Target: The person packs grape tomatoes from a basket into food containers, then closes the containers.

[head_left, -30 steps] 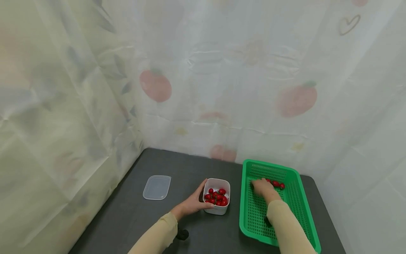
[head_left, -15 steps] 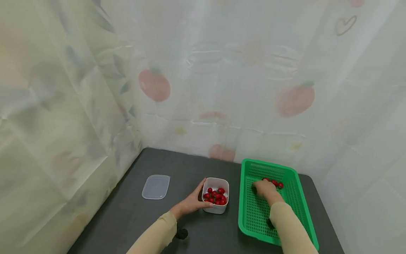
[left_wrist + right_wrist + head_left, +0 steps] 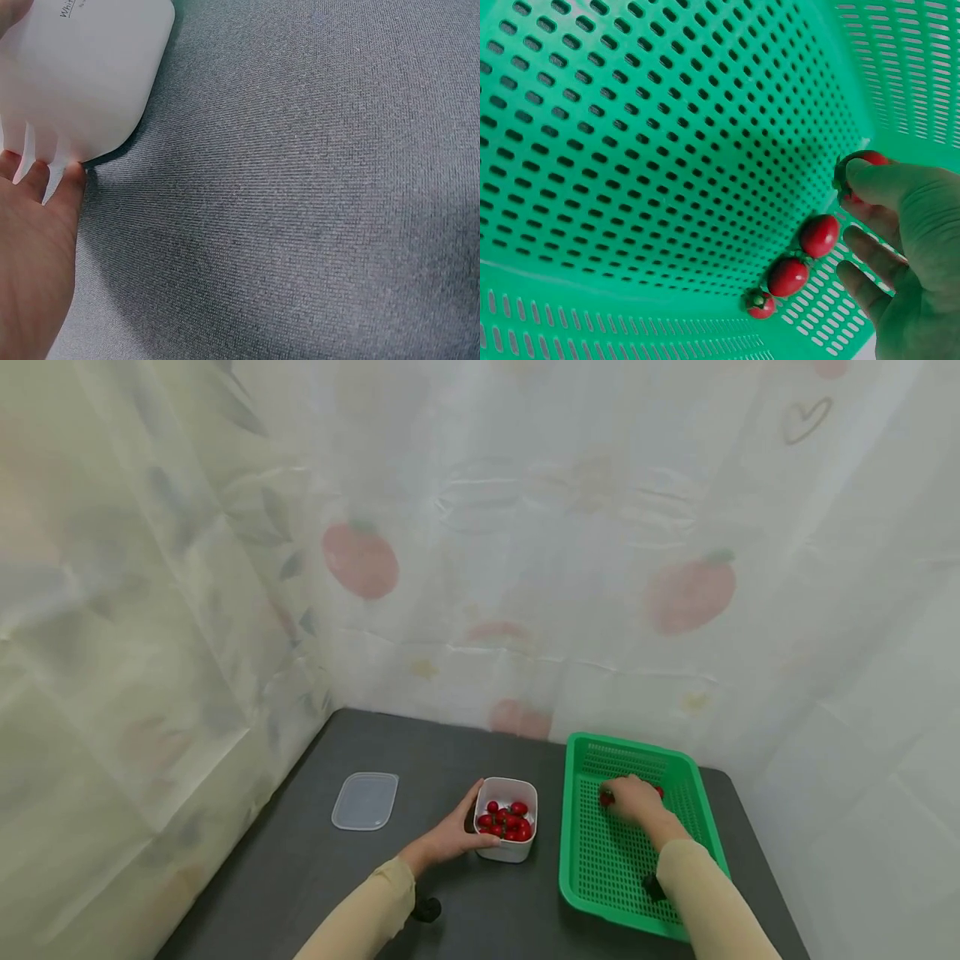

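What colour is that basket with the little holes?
The basket is bright green; the head view shows it best.

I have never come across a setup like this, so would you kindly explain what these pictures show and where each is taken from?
There is no robot here: a person works with two bare hands. The wide pictures come from a camera worn on the head, looking forward and down; the two close ones come from cameras on the wrists.

On the dark grey table are a flat, translucent plastic lid, a square white container with small red tomatoes inside, and a rectangular green perforated plastic basket. The left hand grips the container's side. The right hand, inside the basket, pinches a small red tomato; the right wrist picture shows this best, with three more tomatoes lying nearby in the basket.
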Demonstrator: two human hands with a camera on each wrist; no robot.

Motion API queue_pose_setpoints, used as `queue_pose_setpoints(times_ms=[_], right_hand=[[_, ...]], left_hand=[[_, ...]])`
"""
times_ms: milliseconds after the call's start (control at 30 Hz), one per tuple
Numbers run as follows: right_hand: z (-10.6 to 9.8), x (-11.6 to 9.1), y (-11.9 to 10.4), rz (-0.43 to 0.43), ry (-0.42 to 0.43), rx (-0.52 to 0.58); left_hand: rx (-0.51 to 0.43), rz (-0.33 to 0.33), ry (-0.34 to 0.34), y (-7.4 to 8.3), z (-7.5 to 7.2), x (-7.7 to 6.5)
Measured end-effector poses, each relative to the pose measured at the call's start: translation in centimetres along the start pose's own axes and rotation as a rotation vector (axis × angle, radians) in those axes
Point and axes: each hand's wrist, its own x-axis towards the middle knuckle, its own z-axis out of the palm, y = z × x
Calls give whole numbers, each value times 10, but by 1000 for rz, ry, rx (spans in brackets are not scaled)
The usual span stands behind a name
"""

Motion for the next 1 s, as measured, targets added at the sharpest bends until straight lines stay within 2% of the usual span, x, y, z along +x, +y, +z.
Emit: queue_pose_setpoints(times_ms=[367, 667, 1000], right_hand=[[-21, 3, -3, -45, 45, 75], [-36, 0, -18, -90, 93, 95], [-42, 6, -38, -152, 125, 104]], left_hand=[[38, -8, 15, 3, -2, -1], [-8, 17, -9, 0, -1, 1], [-25, 29, -14, 0, 1, 1]])
